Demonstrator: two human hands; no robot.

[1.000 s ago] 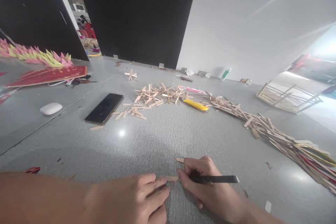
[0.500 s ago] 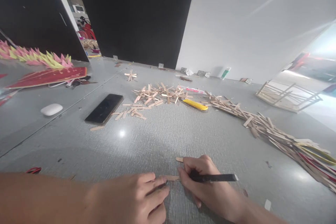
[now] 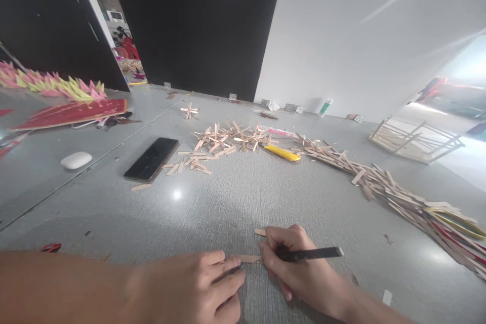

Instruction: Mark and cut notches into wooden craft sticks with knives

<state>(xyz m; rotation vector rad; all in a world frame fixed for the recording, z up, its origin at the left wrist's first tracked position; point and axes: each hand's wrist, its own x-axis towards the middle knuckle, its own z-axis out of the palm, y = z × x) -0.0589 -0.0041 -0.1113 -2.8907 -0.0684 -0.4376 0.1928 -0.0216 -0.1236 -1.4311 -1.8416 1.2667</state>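
A wooden craft stick [image 3: 248, 258] lies flat on the grey surface between my two hands. My left hand [image 3: 205, 283] presses its left end down with the fingertips, the fingers close together. In a writing grip, my right hand [image 3: 294, 263] is closed round a black pen-like tool [image 3: 313, 253]. Its back end points right; its tip is hidden behind my fingers at the stick's right end, so I cannot tell pen from knife. Another craft stick [image 3: 260, 232] pokes out from under my right hand's knuckles.
Ahead lie a phone [image 3: 152, 159], a pile of short craft sticks [image 3: 228, 139] and a yellow box cutter [image 3: 282, 152]. More sticks [image 3: 364, 177] stretch rightward to yellow-handled scissors [image 3: 455, 223]. A white case [image 3: 76, 160] sits left; a stick frame [image 3: 415, 139] stands at right.
The black tool's back end has tipped up slightly in my right hand. Both hands stay almost where they were, and the craft stick has hardly moved.
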